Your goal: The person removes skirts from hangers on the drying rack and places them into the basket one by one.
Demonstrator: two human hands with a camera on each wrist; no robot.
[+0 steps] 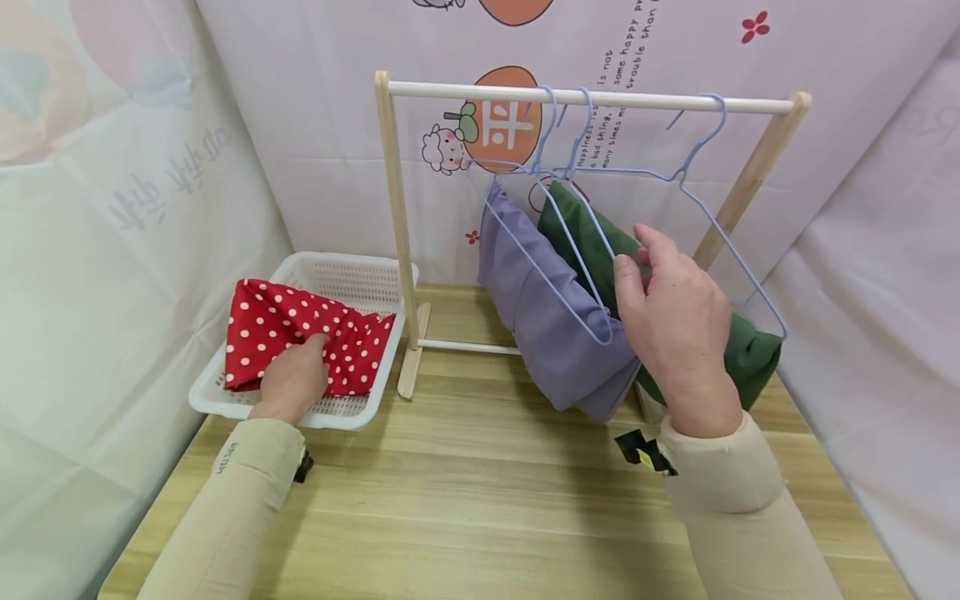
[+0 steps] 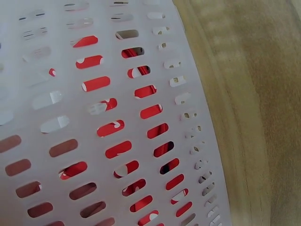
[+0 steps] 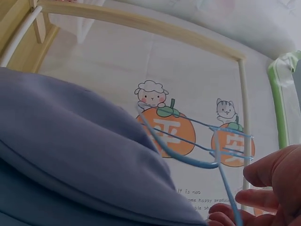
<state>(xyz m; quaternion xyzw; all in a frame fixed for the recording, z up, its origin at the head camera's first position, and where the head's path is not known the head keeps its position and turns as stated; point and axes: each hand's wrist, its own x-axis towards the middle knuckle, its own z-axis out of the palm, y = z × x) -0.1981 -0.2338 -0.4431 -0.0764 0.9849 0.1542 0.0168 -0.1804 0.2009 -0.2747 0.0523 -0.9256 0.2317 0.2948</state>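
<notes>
Currently: L hand [image 1: 295,379] gripping red polka-dot cloth [image 1: 262,321] in white plastic basket [image 1: 352,279], L of wooden garment rack [image 1: 397,208]. R hand [image 1: 678,321], thumb & fingers parted, at blue hanger [image 3: 190,161]; purple cloth [image 1: 562,367] & green cloth [image 1: 750,358] hung nr.

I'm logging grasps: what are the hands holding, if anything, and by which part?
The left hand grips the red, white-dotted cloth around its middle. The right hand, thumb and fingers parted, is by a light-blue wire hanger; no firm hold shows.
</notes>
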